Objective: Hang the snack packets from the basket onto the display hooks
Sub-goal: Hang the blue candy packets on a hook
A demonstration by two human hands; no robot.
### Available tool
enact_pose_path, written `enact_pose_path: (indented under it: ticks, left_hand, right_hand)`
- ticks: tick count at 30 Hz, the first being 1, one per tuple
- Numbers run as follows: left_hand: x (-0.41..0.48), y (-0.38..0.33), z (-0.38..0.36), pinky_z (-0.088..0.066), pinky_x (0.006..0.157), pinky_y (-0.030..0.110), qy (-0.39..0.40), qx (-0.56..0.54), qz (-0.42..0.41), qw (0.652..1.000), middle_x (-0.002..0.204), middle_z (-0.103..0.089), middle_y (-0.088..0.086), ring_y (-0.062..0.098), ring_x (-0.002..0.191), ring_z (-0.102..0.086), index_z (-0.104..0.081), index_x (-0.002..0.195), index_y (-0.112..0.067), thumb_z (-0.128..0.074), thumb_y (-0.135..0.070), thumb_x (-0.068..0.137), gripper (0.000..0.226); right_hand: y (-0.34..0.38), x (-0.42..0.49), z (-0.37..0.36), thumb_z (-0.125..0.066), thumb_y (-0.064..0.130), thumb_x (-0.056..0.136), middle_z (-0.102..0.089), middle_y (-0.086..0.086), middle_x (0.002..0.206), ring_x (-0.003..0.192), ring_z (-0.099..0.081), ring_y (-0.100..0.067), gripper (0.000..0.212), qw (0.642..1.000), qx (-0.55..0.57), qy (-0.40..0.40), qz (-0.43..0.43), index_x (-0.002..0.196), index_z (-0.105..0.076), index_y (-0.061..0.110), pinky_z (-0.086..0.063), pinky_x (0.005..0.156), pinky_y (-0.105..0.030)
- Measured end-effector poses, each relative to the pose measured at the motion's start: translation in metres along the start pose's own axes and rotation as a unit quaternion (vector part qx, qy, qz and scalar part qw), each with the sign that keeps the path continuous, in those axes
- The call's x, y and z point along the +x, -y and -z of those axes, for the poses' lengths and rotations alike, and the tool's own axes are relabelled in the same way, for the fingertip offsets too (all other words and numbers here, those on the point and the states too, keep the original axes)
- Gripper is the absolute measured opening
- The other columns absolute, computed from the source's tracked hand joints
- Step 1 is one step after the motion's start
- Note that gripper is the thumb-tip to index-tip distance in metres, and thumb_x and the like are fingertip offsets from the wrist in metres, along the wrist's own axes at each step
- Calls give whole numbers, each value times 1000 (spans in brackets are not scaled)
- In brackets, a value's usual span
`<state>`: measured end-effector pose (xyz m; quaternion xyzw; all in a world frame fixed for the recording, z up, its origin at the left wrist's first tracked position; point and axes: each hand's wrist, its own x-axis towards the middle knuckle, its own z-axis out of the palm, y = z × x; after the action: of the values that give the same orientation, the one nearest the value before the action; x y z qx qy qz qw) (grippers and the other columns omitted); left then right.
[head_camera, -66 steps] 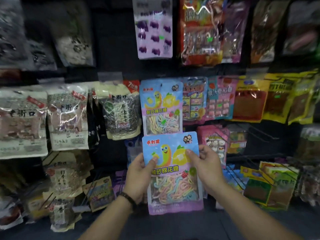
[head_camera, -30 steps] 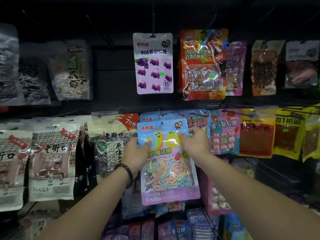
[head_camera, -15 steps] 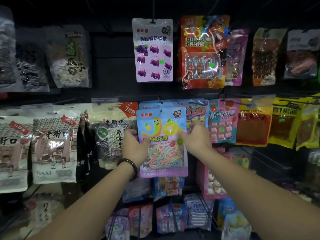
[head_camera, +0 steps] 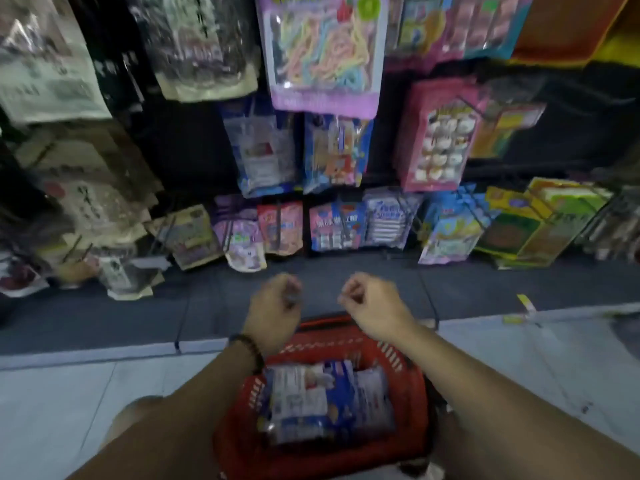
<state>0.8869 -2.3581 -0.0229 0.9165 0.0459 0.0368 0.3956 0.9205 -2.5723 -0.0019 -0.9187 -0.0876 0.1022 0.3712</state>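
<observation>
No legible text anywhere, all print smeared by motion blur. At 12 o'clock, on the rainbow-candy packet [head_camera: 323, 53], only the lower ends of green letters, cut by the frame edge. At 1 o'clock, on the pink packet [head_camera: 434, 140], yellow lettering, not readable. Near centre, on the pink-and-blue packet [head_camera: 337, 226], white characters, unreadable. At 6 o'clock, on the blue packet [head_camera: 301, 393] inside the red basket [head_camera: 242, 445], a white label, perhaps an ingredients table, illegible.

Red basket [head_camera: 242, 448]: slotted plastic, matt. Packets inside basket [head_camera: 311, 400]: glossy film. Floor under basket [head_camera: 52, 403]: smooth pale tile.
</observation>
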Motion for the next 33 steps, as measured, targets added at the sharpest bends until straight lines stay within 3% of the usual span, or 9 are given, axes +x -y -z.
enact_pose_path:
  ticks: [6,10,15,19,23,25,27,30,33]
  left_hand:
    - [-52,105,-87,-55,88,39,173,-2,245,954,117,-69,14,37,104,-68,-64,113,-19,-75,-29,90,28]
    - [-66,178,-127,-49,108,36,250,29,333,909,147,-59,10,31,128,-60,-54,148,-14,-78,-46,86,73]
    - [-63,193,-137,-47,91,33,188,-13,390,901,135,-68,17,33,116,-64,-61,139,-4,-69,-8,94,46]
    - [-66,258,-179,-62,90,58,171,-80,485,854,124,-74,19,43,110,-71,-68,129,-20,-78,-57,64,76]
    - [-80,294,-207,-57,98,64,151,-135,527,825,127,-72,17,46,117,-68,-66,133,-26,-88,-64,53,91]
    - [-85,331,-229,-60,97,59,148,-149,543,813,124,-76,8,36,110,-73,-70,129,-30,-88,-76,38,104]
    - [-84,355,-247,-62,94,56,168,-167,561,793,117,-78,6,32,103,-75,-74,123,-25,-83,-74,43,94]
    - [-71,296,-221,-62,93,57,169,-220,585,762,110,-79,9,33,102,-75,-75,115,-20,-92,-60,59,72]
    - [-59,239,-201,-62,95,56,195,-276,574,746,114,-77,12,33,104,-73,-73,122,-18,-92,-47,74,59]
  right_hand:
    - [-103,-29,-112,-74,30,96,-74,3,91,89,-72,-19,20,974,4,157,-164,79,-64,28,-60,86,-39]
    - [-138,-44,-147,-74,29,94,-73,-3,98,97,-70,-23,15,955,-6,203,-215,83,-67,23,-55,85,-32]
    - [-162,-41,-162,-71,32,92,-79,-11,94,91,-74,-27,26,944,-22,250,-214,99,-75,8,-57,79,-38]
    - [-166,-33,-171,-58,36,102,-67,-4,87,83,-64,-22,28,933,-73,283,-209,102,-72,12,-49,74,-33]
    - [-171,-34,-182,-52,45,95,-74,-3,101,96,-71,-24,39,925,-103,306,-202,112,-71,15,-55,84,-36]
    - [-166,-35,-181,-59,36,99,-69,1,104,89,-63,-13,31,921,-98,327,-187,120,-67,15,-47,75,-26]
    - [-164,-39,-183,-60,31,102,-61,7,102,74,-51,0,36,920,-78,336,-184,136,-61,19,-37,58,-9]
    - [-167,-42,-187,-59,36,102,-67,6,115,79,-48,1,51,927,-51,321,-189,150,-44,29,-30,55,-7]
    - [-166,-41,-183,-59,33,101,-63,4,111,72,-47,3,35,925,-44,324,-193,135,-50,33,-30,54,-8]
